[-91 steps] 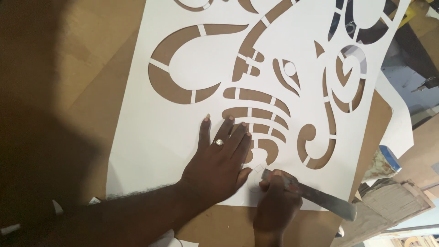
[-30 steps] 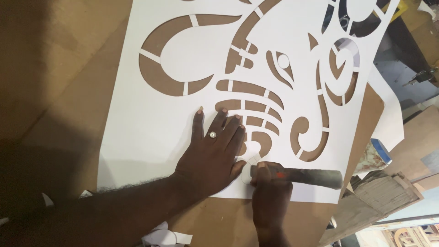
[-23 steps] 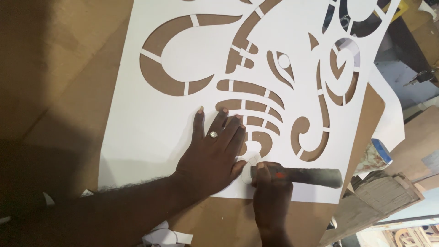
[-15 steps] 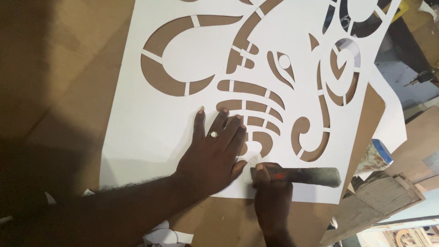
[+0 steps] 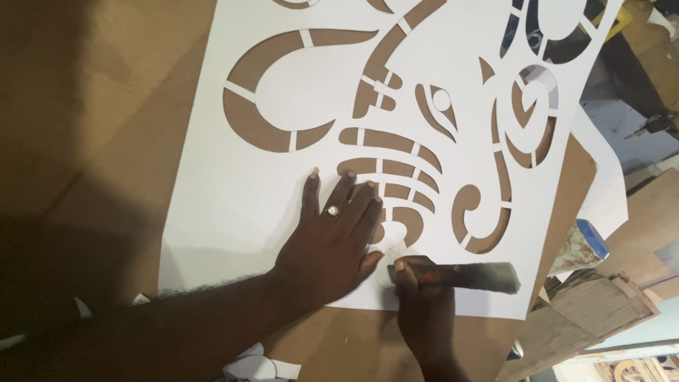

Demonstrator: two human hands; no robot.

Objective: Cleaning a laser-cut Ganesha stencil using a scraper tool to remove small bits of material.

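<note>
Stencil sheet (image 5: pixel 233 191), white, cut with curling openings, spread over brown board (image 5: pixel 85 106) and showing that brown through the cut shapes. Left hand (image 5: pixel 332 240) pressed flat on the sheet, fingers spread, nothing clasped, a ring (image 5: pixel 331 210) on one finger, fingertips just at the lower banded cut-outs. Right hand (image 5: pixel 424 311) just beside it near the sheet's lower edge, fingers closed around a long grey blade tool (image 5: pixel 463 276), lying nearly level and pointing right, its working end at a small curved flap of white close to the left thumb. Worn wooden crate (image 5: pixel 601 311) at the lower right past the board's edge, a small blue-and-white object (image 5: pixel 583 244) above it. White paper scraps (image 5: pixel 258 364) near the bottom edge under the left forearm. Deep shadow across the left side of the board.
</note>
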